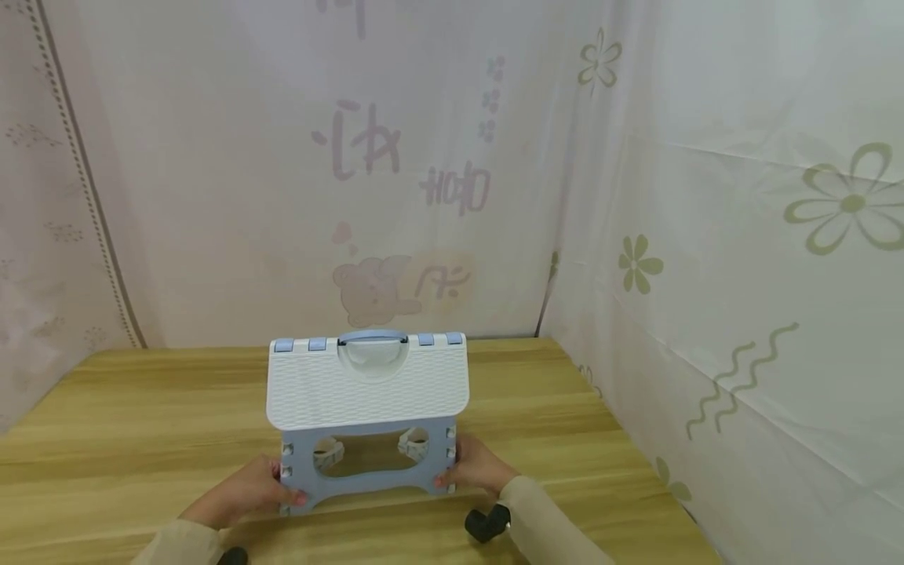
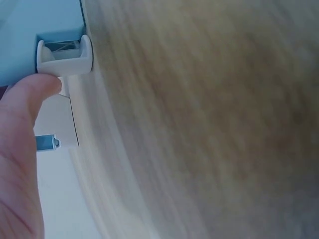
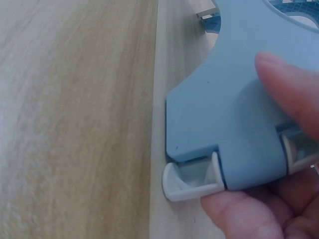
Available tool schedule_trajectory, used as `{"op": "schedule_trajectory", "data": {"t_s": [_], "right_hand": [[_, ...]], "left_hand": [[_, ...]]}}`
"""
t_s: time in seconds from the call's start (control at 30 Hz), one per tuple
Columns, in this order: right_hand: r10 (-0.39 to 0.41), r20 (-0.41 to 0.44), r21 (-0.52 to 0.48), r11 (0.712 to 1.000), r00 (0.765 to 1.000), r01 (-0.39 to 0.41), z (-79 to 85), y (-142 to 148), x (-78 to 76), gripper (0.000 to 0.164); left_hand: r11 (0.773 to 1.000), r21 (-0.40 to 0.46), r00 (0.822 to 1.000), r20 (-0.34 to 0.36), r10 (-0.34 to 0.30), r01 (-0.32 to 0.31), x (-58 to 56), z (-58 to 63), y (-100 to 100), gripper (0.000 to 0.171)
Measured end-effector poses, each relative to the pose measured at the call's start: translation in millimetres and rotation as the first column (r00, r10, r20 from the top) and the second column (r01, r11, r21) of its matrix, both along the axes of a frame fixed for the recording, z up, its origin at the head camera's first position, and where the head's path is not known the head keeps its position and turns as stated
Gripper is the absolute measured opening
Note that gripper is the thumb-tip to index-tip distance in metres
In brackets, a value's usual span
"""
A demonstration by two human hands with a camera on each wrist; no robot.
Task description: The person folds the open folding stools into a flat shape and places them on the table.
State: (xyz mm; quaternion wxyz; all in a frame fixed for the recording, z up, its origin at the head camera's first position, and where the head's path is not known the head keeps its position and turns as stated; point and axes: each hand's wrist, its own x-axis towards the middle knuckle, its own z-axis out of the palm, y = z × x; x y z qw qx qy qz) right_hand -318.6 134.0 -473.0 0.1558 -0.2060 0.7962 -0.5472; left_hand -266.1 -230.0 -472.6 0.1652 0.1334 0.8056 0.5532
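Observation:
A folding step stool stands unfolded on the wooden table, with a white textured top (image 1: 367, 396) and a blue-grey front leg panel (image 1: 302, 459). My left hand (image 1: 250, 490) grips the panel's left side low down, thumb at the front. On the opposite side, my right hand (image 1: 482, 464) holds the panel between thumb and fingers. In the right wrist view, the thumb (image 3: 291, 92) lies on the flat blue face, with fingers curled at the white hinge edge. The left wrist view shows a finger or thumb (image 2: 20, 134) against a white hinge piece (image 2: 65, 57); the rest is cut off.
A blue carry handle (image 1: 372, 336) sits at the top's far edge. Wood-grain table (image 1: 155, 408) surrounds the stool. Printed curtains (image 1: 212, 196) hang behind the table and along both sides. Black wrist mounts (image 1: 487, 523) show near the sleeves.

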Motion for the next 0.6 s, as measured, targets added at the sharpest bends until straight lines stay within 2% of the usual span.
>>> {"op": "schedule_trajectory", "data": {"t_s": [0.23, 0.4, 0.6], "right_hand": [[-0.01, 0.001, 0.001, 1.0, 1.0, 0.01, 3.6, -0.3, 0.7, 0.051], [-0.01, -0.016, 0.008, 1.0, 1.0, 0.011, 0.8, -1.3, 0.9, 0.055], [-0.02, -0.01, 0.02, 1.0, 1.0, 0.02, 0.3, -2.2, 2.9, 0.055]], "left_hand": [[1.0, -0.013, 0.999, -0.039, 0.026, -0.026, -0.5, 1.5, 2.9, 0.039], [0.998, -0.026, 0.998, -0.028, 0.058, -0.058, 0.0, 0.7, 3.2, 0.039], [0.998, -0.015, 0.998, -0.035, 0.057, -0.058, 2.4, -1.4, 1.7, 0.04]]}}
